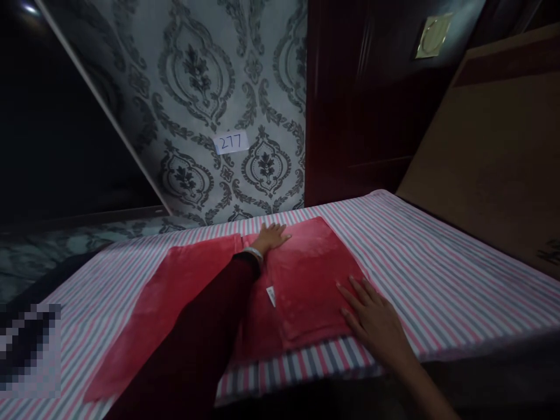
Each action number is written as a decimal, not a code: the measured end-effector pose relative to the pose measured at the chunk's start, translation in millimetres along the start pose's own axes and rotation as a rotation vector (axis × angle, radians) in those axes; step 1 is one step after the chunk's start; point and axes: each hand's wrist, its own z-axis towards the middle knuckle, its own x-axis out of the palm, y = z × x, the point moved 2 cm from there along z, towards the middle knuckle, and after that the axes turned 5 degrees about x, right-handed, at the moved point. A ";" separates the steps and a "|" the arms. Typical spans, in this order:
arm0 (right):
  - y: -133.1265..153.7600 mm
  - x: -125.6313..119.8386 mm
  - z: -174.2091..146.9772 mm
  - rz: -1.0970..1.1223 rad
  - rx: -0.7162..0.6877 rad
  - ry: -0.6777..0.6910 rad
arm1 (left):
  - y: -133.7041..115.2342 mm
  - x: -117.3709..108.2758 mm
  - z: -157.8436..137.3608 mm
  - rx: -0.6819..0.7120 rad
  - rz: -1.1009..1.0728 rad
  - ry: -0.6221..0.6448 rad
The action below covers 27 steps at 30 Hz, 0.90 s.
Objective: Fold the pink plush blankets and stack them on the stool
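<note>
A red plush cloth (pixel 306 274), its right part folded over, lies on a table covered with a striped cloth. My left hand (pixel 270 237) rests flat near the far edge of the folded part, with its fingers spread. Over the right edge of the fold lies my right hand (pixel 371 309), fingers apart and palm down. Between the folded part and the flat left part, a small white label (pixel 271 296) sticks out. My left sleeve covers some of the red cloth's middle.
The striped cloth (pixel 441 274) spreads across the table. A large cardboard box (pixel 494 151) stands at the right. Behind are a patterned wall with a paper marked 277 (pixel 231 142) and a dark red door (pixel 359 105). A dark screen-like panel (pixel 65 128) stands at the left.
</note>
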 end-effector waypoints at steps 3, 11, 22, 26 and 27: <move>0.2 -1.3 2.0 -0.008 0.007 0.012 | 24.7 -16.1 -22.7 -0.068 0.008 -0.038; 1.0 -14.0 3.6 -0.048 0.054 0.090 | 61.2 -10.4 -154.9 0.025 -0.112 -0.018; 150.5 -7.5 116.0 0.080 -0.008 0.364 | 38.1 34.2 -230.5 -0.253 0.012 -0.101; 170.0 22.8 103.4 0.046 -0.059 0.443 | 31.8 43.5 -231.2 -0.237 0.073 -0.163; 169.9 26.4 100.4 0.041 -0.058 0.439 | 32.2 44.5 -231.6 -0.237 0.077 -0.169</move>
